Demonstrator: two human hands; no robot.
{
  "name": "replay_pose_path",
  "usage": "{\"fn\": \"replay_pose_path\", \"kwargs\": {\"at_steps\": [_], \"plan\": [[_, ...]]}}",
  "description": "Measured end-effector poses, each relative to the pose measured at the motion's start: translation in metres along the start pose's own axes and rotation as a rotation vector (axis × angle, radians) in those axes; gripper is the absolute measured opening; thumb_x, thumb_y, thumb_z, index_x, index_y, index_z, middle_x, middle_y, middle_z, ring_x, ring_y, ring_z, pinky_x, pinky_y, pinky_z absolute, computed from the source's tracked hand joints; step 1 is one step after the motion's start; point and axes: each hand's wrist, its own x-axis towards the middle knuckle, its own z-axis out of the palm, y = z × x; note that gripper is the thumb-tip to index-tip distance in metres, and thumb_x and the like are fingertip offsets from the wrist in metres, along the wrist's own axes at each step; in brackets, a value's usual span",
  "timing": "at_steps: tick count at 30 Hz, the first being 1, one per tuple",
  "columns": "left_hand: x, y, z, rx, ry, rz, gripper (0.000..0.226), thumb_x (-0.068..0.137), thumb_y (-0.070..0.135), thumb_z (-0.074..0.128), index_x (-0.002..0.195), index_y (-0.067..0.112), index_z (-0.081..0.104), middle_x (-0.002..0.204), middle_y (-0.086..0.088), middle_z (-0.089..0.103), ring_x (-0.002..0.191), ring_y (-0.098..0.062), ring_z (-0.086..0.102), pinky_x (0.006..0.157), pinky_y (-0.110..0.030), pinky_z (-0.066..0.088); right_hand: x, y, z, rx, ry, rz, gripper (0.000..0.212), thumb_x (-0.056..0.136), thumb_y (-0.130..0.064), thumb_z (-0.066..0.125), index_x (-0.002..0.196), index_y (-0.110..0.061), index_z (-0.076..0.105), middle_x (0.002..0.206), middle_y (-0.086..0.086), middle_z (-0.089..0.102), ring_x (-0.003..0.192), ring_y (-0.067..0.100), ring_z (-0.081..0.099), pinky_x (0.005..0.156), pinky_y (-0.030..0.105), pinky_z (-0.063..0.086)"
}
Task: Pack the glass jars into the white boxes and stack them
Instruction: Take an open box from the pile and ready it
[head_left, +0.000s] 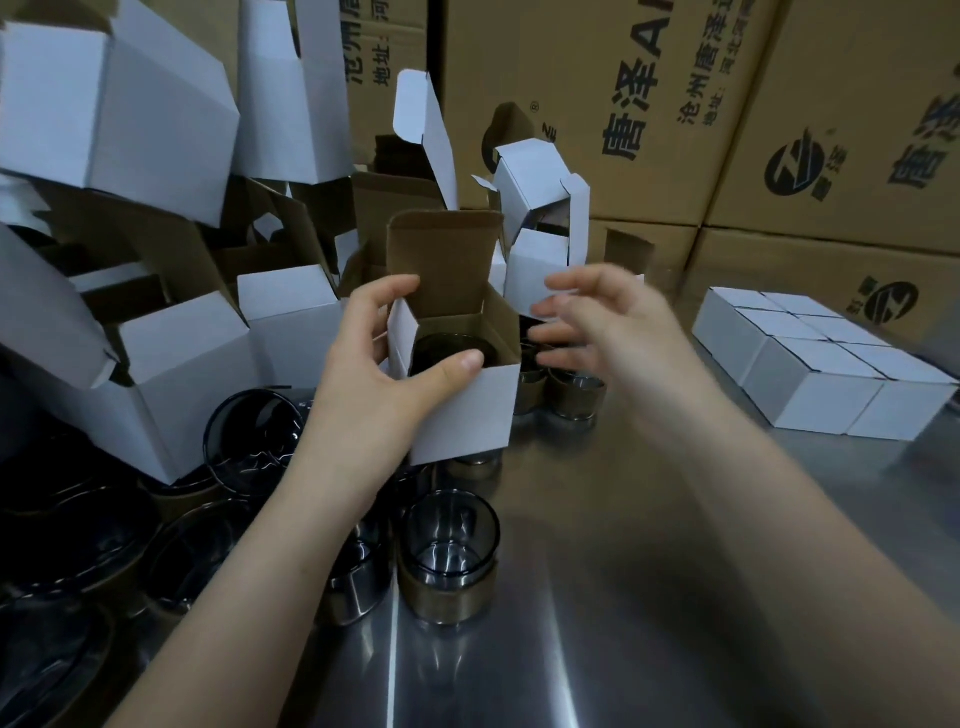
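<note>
My left hand (371, 384) grips a small white box (467, 415) held above the steel table, thumb on its front rim and fingers round its left side. The box's lid flap stands up, and a dark glass jar (449, 353) sits inside. My right hand (613, 325) hovers just right of the box, blurred, fingers spread and holding nothing. Several loose dark glass jars with brown bands stand on the table, one at the near centre (449, 556) and others at the left (254, 436). Closed white boxes (831, 374) lie packed side by side at the right.
A heap of unfilled white boxes (171, 364) with raised flaps fills the left and back. Large brown printed cartons (675, 114) form a wall behind. The steel table (649, 597) stretches along the near right.
</note>
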Motion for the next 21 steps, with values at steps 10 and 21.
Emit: {"fn": "replay_pose_path", "kwargs": {"at_steps": [10, 21], "plan": [[0.001, 0.006, 0.004, -0.078, 0.017, -0.121, 0.043, 0.080, 0.065, 0.046, 0.117, 0.052, 0.062, 0.123, 0.022, 0.060, 0.107, 0.007, 0.060, 0.089, -0.023, 0.049, -0.006, 0.031, 0.028, 0.051, -0.089, 0.066, 0.036, 0.096, -0.035, 0.059, 0.131, -0.031, 0.055, 0.110, -0.011, 0.067, 0.092, 0.005, 0.069, 0.069, 0.021, 0.058], [0.003, 0.002, 0.008, -0.160, 0.121, -0.092, 0.033, 0.093, 0.005, 0.054, 0.103, 0.036, 0.053, 0.109, 0.001, 0.065, 0.095, -0.019, 0.066, 0.069, -0.030, 0.052, -0.008, 0.026, 0.036, 0.083, -0.127, 0.015, 0.051, 0.098, -0.024, 0.054, 0.146, -0.035, 0.041, 0.128, -0.005, 0.063, 0.113, 0.013, 0.062, 0.095, 0.040, 0.054]]}}
